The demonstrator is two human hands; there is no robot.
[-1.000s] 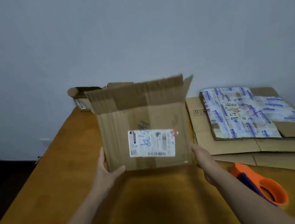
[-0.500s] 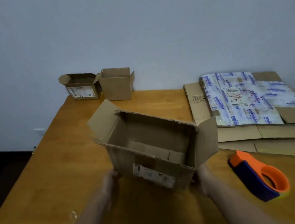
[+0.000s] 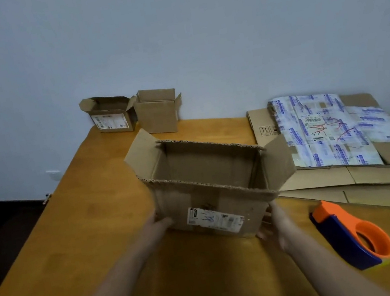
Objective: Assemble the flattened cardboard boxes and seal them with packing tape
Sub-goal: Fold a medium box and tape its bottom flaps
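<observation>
- Nearest, the left hand [image 3: 159, 225] grips the lower left corner of the box [image 3: 212, 196], thumb on the labelled face. The right hand [image 3: 277, 227] seems to clasp the lower right corner, though blur hides its fingers.
- Just right of the right hand, the tape dispenser [image 3: 353, 237] lies on the table [image 3: 76, 245], held by neither hand.
- The box is mid-table between the hands, at or just above the wood; which cannot be told.
- Its mouth points up, tipped a little toward the person, and the label faces them.
- Its long axis runs left to right across the table, the right end slightly nearer.
- The two end flaps splay outward, and the near and far rims show a ragged corrugated edge.
- The step looks like settling an erected box. Whether the bottom is taped is hidden.
- Next would likely be to square it on the table, free the right hand for the dispenser and steady the box with the left.
- Beyond, to the right, flattened cardboard [image 3: 323, 178] waits in a stack.
- Farthest, two small boxes [image 3: 158, 111] stand open by the wall.
</observation>
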